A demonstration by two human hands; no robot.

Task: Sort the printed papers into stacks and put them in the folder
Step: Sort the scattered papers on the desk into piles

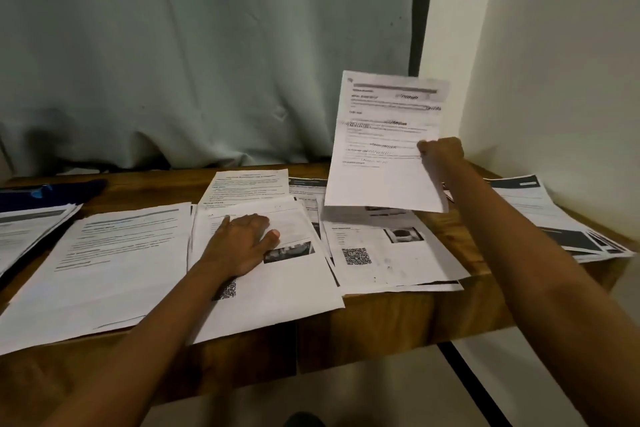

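Observation:
My right hand [441, 152] pinches one printed sheet [381, 142] by its right edge and holds it upright above the table. My left hand [242, 243] lies flat, fingers straight, on the middle stack of papers [287, 284]. A stack with a QR code [388, 253] sits under the raised sheet. More stacks lie at the left [104, 263], far left [24, 229], back middle [249, 184] and far right [554, 215]. A dark blue folder [52, 192] lies at the back left.
The wooden table [381, 319] stands against a pale curtain [207, 45] and a white wall [554, 45] at the right. Its front edge is close to me, with light floor [381, 392] below.

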